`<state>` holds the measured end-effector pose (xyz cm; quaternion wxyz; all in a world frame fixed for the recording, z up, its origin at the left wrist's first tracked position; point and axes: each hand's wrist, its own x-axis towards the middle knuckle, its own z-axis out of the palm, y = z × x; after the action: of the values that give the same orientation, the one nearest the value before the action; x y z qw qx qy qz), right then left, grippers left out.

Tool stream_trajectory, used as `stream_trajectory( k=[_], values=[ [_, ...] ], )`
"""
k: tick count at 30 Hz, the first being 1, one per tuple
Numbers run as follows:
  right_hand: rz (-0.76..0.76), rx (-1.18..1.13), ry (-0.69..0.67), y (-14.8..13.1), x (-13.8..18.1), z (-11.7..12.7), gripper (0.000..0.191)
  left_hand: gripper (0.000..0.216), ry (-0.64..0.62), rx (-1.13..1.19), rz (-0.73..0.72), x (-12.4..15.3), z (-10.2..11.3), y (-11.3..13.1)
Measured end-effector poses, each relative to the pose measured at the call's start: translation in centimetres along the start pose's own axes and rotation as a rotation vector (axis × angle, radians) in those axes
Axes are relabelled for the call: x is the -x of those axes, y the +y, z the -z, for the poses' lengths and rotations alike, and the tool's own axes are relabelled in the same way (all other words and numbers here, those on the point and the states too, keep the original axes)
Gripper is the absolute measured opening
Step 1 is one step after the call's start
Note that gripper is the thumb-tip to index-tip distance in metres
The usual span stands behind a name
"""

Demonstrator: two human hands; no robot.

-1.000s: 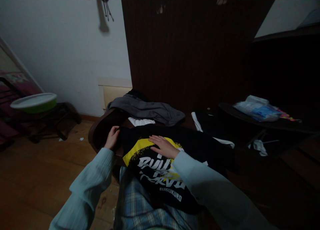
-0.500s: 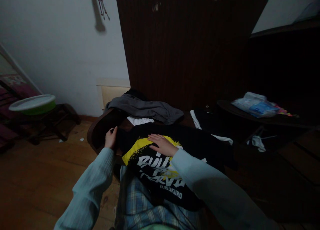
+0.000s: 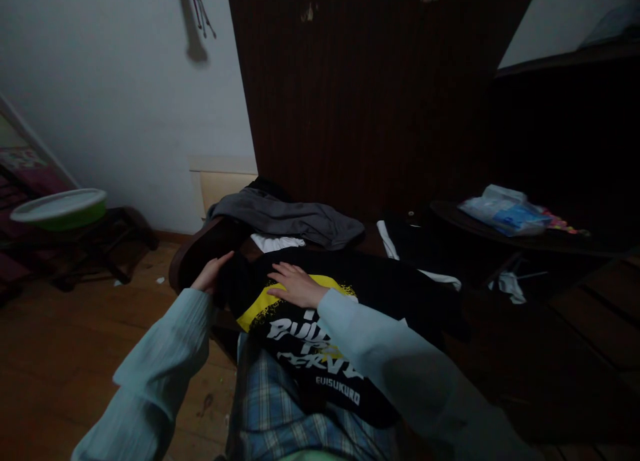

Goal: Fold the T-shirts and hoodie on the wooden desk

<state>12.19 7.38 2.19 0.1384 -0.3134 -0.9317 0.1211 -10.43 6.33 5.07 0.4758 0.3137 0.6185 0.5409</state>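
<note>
On dark wooden table [image 3: 193, 257], near edge: my right hand [image 3: 295, 286] flat, open, on black yellow-printed T-shirt [image 3: 300, 344]; left hand [image 3: 210, 274] touching its side, closure unclear.

Left hand [image 3: 210, 275] curled, right hand [image 3: 295, 286] flat, palm down, both arms outstretched

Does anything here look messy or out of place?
Yes. A crumpled grey garment is heaped at the far edge of the dark wooden table, a white rag lies beneath the dark side table, and the black T-shirt with yellow print hangs off the near edge onto the person's lap.
</note>
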Motion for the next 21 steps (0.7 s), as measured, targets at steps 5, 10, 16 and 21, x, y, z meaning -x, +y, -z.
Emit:
stream_trajectory(
  k=[5,10,16,21],
  values=[
    [-0.059,-0.389,0.089,1.0,-0.6,-1.7,0.047,0.04,-0.19,-0.124,-0.243,3.5,-3.1,1.8],
    [-0.377,-0.992,0.297,3.3,-0.9,-1.2,0.053,0.056,-0.622,-0.514,-0.384,7.1,-5.8,0.5],
    [-0.421,-0.985,0.294,4.3,-1.6,-2.3,0.043,0.064,-0.411,-0.698,-0.693,6.7,-1.4,-3.7],
    [-0.367,-0.603,0.29,3.6,-2.2,-3.1,0.048,0.055,-0.348,-0.895,-0.778,7.3,1.7,-6.7]
  ],
)
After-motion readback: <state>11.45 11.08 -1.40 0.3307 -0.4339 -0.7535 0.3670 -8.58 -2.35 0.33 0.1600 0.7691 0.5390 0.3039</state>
